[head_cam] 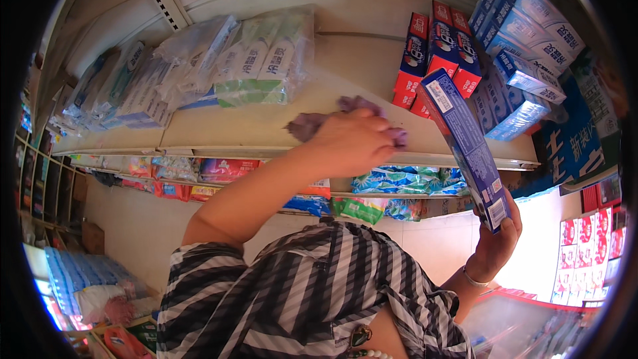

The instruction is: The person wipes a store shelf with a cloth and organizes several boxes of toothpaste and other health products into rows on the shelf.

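Observation:
My left hand [351, 142] presses a crumpled purple cloth [305, 126] against the bare part of a cream metal shelf [239, 132], near its front edge. My right hand [498, 239] grips the lower end of a long blue and red toothpaste carton [466, 147], which is tilted, with a barcode and small print on the side facing up. The carton's upper end overlaps the view of several red and blue toothpaste cartons [416, 60] standing on the shelf. Left of the cloth lie green and white cartons [274, 62] in clear plastic wrap.
More plastic-wrapped packs [144, 94] fill the shelf's left side. Blue and white toothpaste cartons [538, 25] are stacked at the right. Under the raised front lip [234, 151], a lower shelf holds colourful packets [408, 179]. Blue wrapped goods [79, 274] stand on the floor at lower left.

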Demonstrator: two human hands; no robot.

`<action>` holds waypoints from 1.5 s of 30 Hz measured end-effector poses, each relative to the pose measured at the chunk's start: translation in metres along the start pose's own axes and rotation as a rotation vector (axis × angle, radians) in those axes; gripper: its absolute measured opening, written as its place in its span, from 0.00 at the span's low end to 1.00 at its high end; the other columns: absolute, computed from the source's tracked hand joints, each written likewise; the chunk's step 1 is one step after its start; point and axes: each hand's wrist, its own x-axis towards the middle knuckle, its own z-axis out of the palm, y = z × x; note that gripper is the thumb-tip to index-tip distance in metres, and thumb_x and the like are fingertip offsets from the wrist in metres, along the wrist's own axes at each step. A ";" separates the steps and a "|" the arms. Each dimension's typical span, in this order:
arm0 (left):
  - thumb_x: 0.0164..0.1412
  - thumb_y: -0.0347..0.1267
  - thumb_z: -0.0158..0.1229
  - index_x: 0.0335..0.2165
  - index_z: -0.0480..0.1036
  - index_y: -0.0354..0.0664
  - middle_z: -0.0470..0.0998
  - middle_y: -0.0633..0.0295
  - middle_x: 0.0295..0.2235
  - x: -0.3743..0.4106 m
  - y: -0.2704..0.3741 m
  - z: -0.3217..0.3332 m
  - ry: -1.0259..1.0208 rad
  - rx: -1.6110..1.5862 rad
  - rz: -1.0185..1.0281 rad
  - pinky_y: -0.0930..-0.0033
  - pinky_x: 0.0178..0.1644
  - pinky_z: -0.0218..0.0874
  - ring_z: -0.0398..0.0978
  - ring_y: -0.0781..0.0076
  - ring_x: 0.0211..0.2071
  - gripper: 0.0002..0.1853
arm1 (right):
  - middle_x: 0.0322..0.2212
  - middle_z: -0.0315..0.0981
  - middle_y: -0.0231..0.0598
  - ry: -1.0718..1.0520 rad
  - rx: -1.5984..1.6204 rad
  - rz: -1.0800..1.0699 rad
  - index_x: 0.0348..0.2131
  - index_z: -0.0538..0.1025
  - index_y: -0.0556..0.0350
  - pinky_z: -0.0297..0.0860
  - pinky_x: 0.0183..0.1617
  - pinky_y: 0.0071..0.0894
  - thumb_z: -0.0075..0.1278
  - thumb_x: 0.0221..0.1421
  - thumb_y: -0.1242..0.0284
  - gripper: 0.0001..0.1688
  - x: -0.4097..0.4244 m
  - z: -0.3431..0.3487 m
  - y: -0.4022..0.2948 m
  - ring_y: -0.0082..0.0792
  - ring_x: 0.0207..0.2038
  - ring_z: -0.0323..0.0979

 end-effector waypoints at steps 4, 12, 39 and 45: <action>0.56 0.41 0.51 0.30 0.77 0.48 0.74 0.69 0.39 -0.050 -0.035 -0.025 0.021 -0.026 -0.048 0.61 0.41 0.65 0.69 0.64 0.42 0.12 | 0.41 0.73 0.53 -0.004 0.006 0.021 0.48 0.69 0.75 0.74 0.43 0.34 0.53 0.47 0.64 0.34 -0.001 0.021 0.005 0.39 0.40 0.75; 0.54 0.40 0.53 0.28 0.79 0.47 0.77 0.68 0.38 -0.135 -0.112 -0.050 0.151 -0.106 -0.228 0.62 0.46 0.61 0.70 0.63 0.40 0.12 | 0.41 0.73 0.51 -0.114 -0.031 0.066 0.47 0.71 0.70 0.74 0.41 0.32 0.52 0.47 0.61 0.33 0.007 0.058 0.019 0.38 0.40 0.76; 0.62 0.35 0.48 0.58 0.49 0.41 0.67 0.56 0.49 -0.077 -0.039 -0.053 0.575 -1.634 -0.266 0.62 0.45 0.67 0.71 0.63 0.46 0.29 | 0.44 0.67 0.58 -0.456 -0.552 -0.675 0.44 0.73 0.62 0.71 0.43 0.35 0.54 0.38 0.80 0.27 0.031 0.199 0.056 0.48 0.40 0.73; 0.60 0.34 0.48 0.51 0.57 0.38 0.71 0.58 0.42 -0.037 -0.029 -0.055 0.665 -1.644 -0.438 0.62 0.37 0.70 0.73 0.68 0.41 0.22 | 0.47 0.64 0.59 -0.484 -0.716 -0.753 0.45 0.72 0.60 0.70 0.44 0.38 0.57 0.40 0.76 0.29 0.036 0.196 0.058 0.50 0.43 0.71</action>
